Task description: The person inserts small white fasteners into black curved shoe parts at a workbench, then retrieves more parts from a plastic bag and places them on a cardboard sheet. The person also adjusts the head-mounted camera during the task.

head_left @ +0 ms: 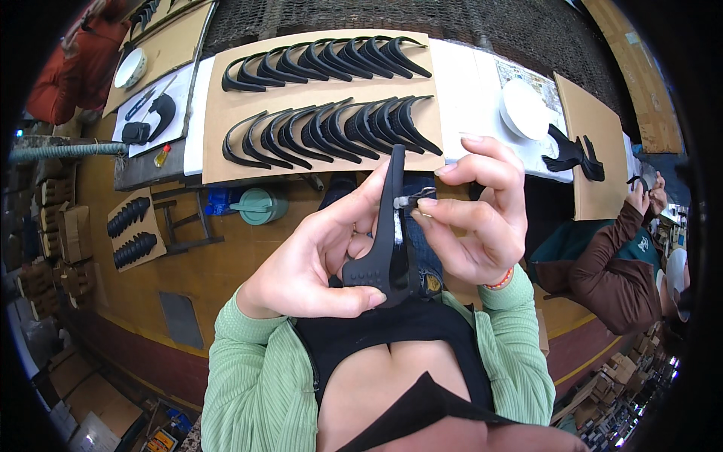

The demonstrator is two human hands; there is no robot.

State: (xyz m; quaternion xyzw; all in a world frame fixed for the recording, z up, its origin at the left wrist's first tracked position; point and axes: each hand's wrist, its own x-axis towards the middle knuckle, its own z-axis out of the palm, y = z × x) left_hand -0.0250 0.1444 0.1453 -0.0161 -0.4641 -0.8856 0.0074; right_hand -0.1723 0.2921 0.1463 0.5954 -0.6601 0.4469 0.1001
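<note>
At centre, black curved piece (385, 252): long axis near twelve-to-six, narrow end at twelve.
Left hand (309, 260): nearer, clamped on its wide lower end.
Right hand (489, 237): thumb and forefinger pinching small pale-tipped item (411, 200), black curved piece at their nine o'clock.

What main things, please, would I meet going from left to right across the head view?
Patterned bowl, teal container, left hand, black curved piece, right hand, co-worker's brown sleeve.
</note>
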